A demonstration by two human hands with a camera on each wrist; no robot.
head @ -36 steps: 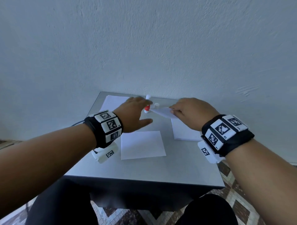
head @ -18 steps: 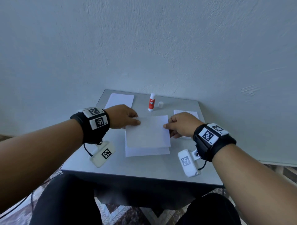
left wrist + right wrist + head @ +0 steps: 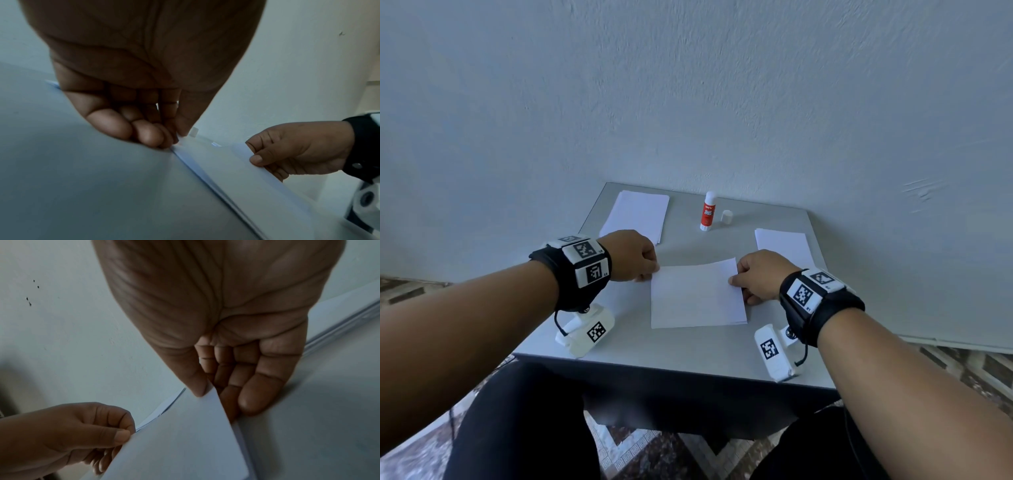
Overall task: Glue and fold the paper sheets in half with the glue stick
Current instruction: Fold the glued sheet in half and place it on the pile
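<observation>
Both forearms are bare. Each wrist wears a black band point(image 3: 571, 274) topped with white blocks printed with black square codes. A white camera point(image 3: 585, 330) with its own code tag hangs below each band on a thin black cable. The legs wear black trousers point(image 3: 524, 421).

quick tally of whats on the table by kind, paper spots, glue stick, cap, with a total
Paper spots: 3 – the left stack, the right stack, and the middle sheets pinched by the left hand and right hand
Glue stick: 1, standing upright
Loose cap: 1, beside the glue stick
Total: 5
</observation>
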